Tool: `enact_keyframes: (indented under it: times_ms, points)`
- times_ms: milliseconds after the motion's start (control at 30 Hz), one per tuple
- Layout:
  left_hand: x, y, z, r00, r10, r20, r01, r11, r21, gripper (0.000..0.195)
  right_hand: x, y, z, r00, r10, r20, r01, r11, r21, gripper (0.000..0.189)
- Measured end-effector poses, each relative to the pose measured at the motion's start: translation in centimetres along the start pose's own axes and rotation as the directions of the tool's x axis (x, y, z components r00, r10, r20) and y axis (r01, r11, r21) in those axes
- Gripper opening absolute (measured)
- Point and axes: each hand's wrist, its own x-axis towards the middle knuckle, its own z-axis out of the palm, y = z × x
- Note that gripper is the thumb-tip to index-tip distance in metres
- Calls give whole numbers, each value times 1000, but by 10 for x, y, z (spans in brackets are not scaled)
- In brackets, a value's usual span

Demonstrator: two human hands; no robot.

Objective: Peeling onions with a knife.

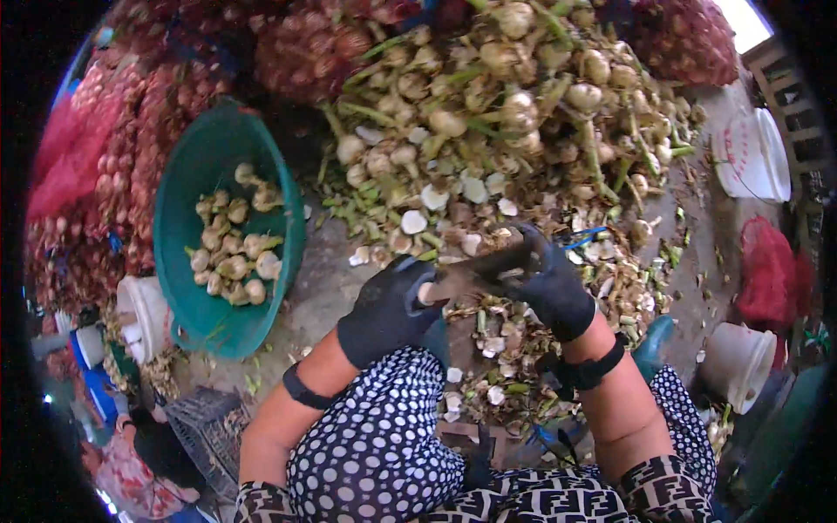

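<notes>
Both my hands wear dark gloves and meet in front of me, above a litter of garlic trimmings (500, 340). My left hand (392, 307) is closed around a garlic bulb (428, 293), of which a pale part shows by the thumb. A dark, blurred tool, perhaps a blade, spans the gap to my right hand (552, 281), whose fingers are curled on its far end. Beyond the hands rises a heap of garlic bulbs with stalks (516, 111). To the left, a green plastic basin (229, 337) holds several trimmed garlic bulbs (235, 265).
Red net sacks of bulbs (118, 163) line the left and far side. White buckets stand at left (157, 314) and right (752, 157), another (739, 366) lower right. A red net (771, 274) lies nearby. Lower left are a dark crate (203, 431) and another person (150, 451).
</notes>
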Motion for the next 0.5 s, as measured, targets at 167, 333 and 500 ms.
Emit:
enact_keyframes:
  times_ms: [167, 333, 500]
  points:
    - [-9, 2, -15, 998, 31, 56, -38, 991, 125, 41, 15, 35, 7, 961, -241, 133, 268, 930, -254, 72]
    - [-8, 3, -17, 993, 49, 106, -59, 994, 95, 42, 16, 33, 0, 855, -428, 291, 474, 421, -773, 76]
    - [-9, -19, -5, 989, 66, 134, -85, 986, 141, 33, 9, 23, 10, 838, -439, 325, 514, 433, -741, 71]
